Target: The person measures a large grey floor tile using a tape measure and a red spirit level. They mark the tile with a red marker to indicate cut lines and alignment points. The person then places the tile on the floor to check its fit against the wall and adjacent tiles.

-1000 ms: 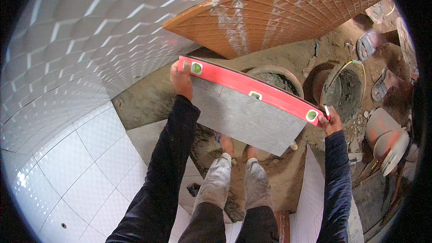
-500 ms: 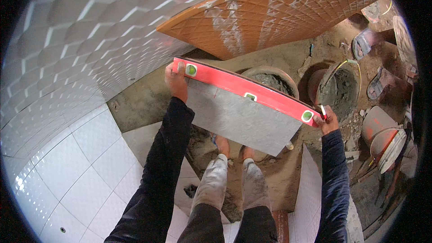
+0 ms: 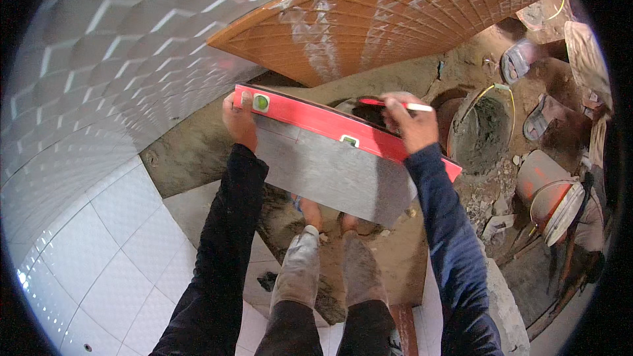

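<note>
Left hand point(image 3: 241, 122) clamps the left end of a red level point(image 3: 303, 122), thumb on the face, fingers bent behind. Right hand point(image 3: 412, 124) off the level's end, fingers closed round a red-and-white pen point(image 3: 421, 107), just past the level's far edge; can't tell if the pen tip touches anything. Right forearm crosses over the level, whose right end sticks out beyond the sleeve.

Level slants down to the right, covering the far edge of a grey tile point(image 3: 330, 165) and overhanging it both sides. Tile is in front of the worker, near edge above the worker's feet point(image 3: 306, 214); can't tell what supports it from below.

Room for moving: tight in view at the far left, where the lower edge of a brown fan-shaped panel point(image 3: 369, 26) comes near the level; gap widens rightward. Brownish ground strip shows between left hand and the relief-tiled wall point(image 3: 132, 59). White floor tiles point(image 3: 119, 277) fill lower left. Right side crowded: bucket of grey mortar point(image 3: 484, 132) near the level's right end, tipped bucket point(image 3: 541, 188) farther out, rubble between. Another person's sandalled feet point(image 3: 517, 59) at upper right, well apart from both hands.
</note>
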`<action>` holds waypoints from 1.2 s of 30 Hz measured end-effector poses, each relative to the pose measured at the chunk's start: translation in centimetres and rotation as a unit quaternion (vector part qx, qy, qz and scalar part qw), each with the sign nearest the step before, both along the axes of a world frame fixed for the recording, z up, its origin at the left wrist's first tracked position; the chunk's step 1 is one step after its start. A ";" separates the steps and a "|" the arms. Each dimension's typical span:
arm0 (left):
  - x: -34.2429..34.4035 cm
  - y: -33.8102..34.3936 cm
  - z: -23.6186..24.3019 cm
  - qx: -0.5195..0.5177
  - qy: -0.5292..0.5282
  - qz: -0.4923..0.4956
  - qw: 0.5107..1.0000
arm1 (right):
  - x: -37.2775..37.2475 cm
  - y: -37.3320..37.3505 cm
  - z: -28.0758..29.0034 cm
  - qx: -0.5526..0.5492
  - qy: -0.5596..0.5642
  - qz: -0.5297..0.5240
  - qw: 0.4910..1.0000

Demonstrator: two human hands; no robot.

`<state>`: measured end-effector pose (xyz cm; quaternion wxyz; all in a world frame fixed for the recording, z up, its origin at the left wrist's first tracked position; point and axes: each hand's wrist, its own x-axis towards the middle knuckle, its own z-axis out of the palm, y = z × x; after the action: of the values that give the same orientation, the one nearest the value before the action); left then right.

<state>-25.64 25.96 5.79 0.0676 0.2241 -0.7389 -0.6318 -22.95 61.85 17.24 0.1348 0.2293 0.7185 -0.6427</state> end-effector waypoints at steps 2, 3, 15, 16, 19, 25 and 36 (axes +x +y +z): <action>0.0 0.1 0.2 -0.005 -0.011 0.000 1.000 | -0.7 -2.0 -1.9 -0.030 -0.010 -0.008 0.999; 0.0 -0.2 0.4 -0.022 -0.009 -0.008 1.000 | -0.8 -2.5 -2.8 -0.044 -0.007 0.005 0.999; 0.1 -1.3 -0.2 0.009 -0.003 -0.025 1.000 | -2.9 -8.7 -5.6 -0.041 -0.004 0.076 0.996; 0.1 -1.1 -0.1 0.017 -0.007 -0.019 1.000 | -3.2 -9.2 -5.7 -0.038 -0.019 0.081 0.996; 0.0 -0.9 0.2 -0.050 -0.012 -0.019 0.998 | -3.9 -10.6 -5.4 -0.029 -0.038 0.106 0.993; -0.2 -0.9 0.7 -0.044 0.009 -0.039 0.998 | -4.8 -13.1 -6.8 0.009 0.024 0.126 0.992; 0.2 -1.0 -0.7 0.033 0.010 -0.017 0.999 | -6.6 -17.1 -6.8 0.030 0.058 0.153 0.986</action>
<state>-25.46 24.96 5.10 0.0565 0.2074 -0.7210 -0.6588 -29.59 44.73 10.41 0.1831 0.0829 0.7704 -0.6051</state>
